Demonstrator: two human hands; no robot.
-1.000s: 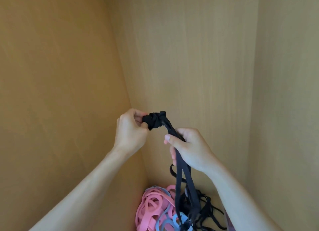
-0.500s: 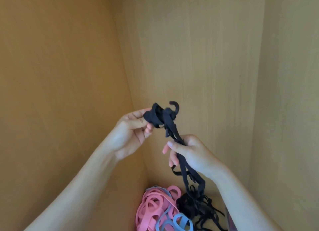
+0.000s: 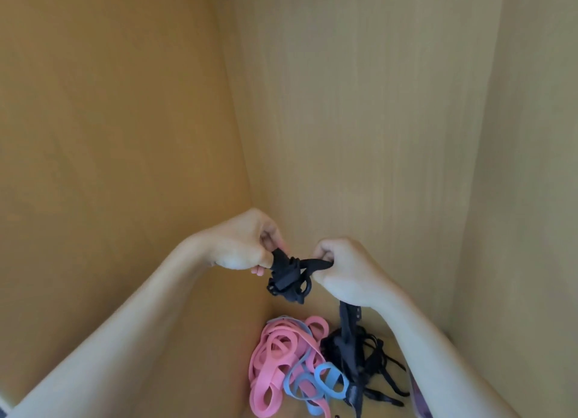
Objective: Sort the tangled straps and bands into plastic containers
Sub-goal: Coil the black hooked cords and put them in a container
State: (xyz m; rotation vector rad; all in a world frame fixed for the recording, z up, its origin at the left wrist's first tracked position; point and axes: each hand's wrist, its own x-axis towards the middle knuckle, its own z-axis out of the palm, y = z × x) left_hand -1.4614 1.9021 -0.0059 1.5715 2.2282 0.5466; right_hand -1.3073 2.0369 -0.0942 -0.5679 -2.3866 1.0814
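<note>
While we are holding both hands up in the corner of a wooden compartment [image 3: 359, 105], we are gripping a bunched knot in a black strap [image 3: 286, 277] between them. Our left hand [image 3: 240, 245] is curling its fingers and thumb round the left side of the knot. Our right hand [image 3: 347, 270] is closing like a fist on the length of strap sticking out to the right. The hands are sitting near each other, with only the knot between them. Below our right wrist the strap is hanging down into a tangle of black straps [image 3: 359, 352] on the compartment floor. Pink bands [image 3: 272, 358] and blue bands [image 3: 328, 377] are lying knotted together just left of that tangle, touching it.
</note>
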